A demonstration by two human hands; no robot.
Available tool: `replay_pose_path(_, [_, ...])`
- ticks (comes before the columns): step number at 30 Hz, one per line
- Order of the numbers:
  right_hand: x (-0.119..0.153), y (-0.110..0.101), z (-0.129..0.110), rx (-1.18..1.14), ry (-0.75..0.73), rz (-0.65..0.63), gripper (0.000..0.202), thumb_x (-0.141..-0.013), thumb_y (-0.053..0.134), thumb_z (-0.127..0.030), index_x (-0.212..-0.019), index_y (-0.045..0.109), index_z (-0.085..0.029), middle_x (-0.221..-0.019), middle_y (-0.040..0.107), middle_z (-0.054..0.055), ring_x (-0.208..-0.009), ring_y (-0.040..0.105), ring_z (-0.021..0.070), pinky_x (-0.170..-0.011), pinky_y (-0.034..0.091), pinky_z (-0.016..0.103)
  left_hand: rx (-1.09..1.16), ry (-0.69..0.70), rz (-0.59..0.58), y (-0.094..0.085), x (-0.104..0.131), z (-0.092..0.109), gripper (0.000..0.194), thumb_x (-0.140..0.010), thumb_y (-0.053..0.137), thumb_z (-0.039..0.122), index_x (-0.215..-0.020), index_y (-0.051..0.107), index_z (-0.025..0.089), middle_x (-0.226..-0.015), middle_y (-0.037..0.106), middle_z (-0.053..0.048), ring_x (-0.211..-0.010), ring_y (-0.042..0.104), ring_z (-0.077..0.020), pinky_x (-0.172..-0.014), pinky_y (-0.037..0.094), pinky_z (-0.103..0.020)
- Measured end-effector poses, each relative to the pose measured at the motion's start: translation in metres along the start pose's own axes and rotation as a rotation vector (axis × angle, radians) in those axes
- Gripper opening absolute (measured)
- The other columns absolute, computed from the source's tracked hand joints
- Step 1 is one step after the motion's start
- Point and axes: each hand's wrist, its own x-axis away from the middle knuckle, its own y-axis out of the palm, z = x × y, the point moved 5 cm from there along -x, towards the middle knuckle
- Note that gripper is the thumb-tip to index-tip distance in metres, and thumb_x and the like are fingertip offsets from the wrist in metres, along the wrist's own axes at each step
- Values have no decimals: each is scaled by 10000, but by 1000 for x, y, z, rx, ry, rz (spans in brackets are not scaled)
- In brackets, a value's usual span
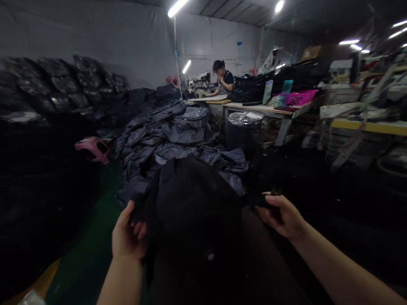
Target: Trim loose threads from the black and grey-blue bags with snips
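In front of the wearer's body, a large black, soft fabric article with a rounded, bag-like top point(193, 195) sits centrally between the two hands. A small, round, pale disc point(211, 257) shows on its lower front. The left hand point(127, 237) grips dark material at the article's left side; the right hand point(286, 218) pinches a dark edge or strap at its right; which of the two cannot be told. Holding at opposite sides probably keeps the fabric spread and the load balanced.

Directly behind lies a heap of dark grey fabric bags point(187, 131), apparently stacked loosely because soft goods tolerate it. A pink plastic stool point(92, 148) is left of the heap. To the right, a black bin with a clear plastic liner point(243, 133) stands beside the tabletop point(260, 109), likely within reach of waste.

Hand pose: left forearm rises steeply, thumb up, fingers curled inward. Right forearm enters diagonally from the lower right, thumb uppermost, fingers curled beneath. Both grips are narrow.
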Motion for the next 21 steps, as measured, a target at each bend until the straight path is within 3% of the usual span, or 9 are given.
replay_pose_path(3, [1, -30, 5, -56, 70, 213, 349, -680, 665, -390, -463, 557, -139, -384, 477, -14, -312, 371, 38, -319, 249, 156, -26, -15, -94, 15, 14, -10, 500, -736, 629, 380, -373, 344, 189, -252, 301, 62, -210, 276, -52, -306, 334, -191])
replay_pose_path(5, [5, -41, 11, -90, 124, 287, 370, -677, 657, -407, -428, 553, -153, -346, 451, -9, -311, 374, 51, -343, 313, 175, -64, -30, -187, 21, 18, -15, 522, -734, 617, 409, -347, 345, 189, -241, 292, 50, -210, 280, -57, -348, 369, -219])
replay_pose_path(11, [14, -41, 16, -105, 107, 205, 402, -701, 587, -465, -414, 550, -186, -286, 385, 3, -315, 396, 106, -376, 361, 249, -113, -30, -286, 21, 20, -18, 524, -722, 624, 435, -346, 354, 189, -255, 289, 49, -224, 271, -49, -328, 289, -210])
replay_pose_path(18, [15, -46, 20, -88, 89, 260, 386, -719, 564, -442, -413, 555, -207, -304, 387, 3, -306, 356, 105, -421, 380, 301, -113, -34, -289, 18, 21, -17, 545, -740, 601, 448, -349, 322, 190, -263, 272, 53, -237, 256, -43, -353, 293, -206])
replay_pose_path(21, [16, -40, 16, -62, 50, 192, 397, -744, 532, -440, -424, 561, -207, -301, 367, 6, -338, 367, 120, -446, 374, 307, -113, -46, -289, 16, 18, -17, 517, -733, 608, 457, -379, 343, 188, -282, 272, 62, -253, 240, -42, -346, 273, -202])
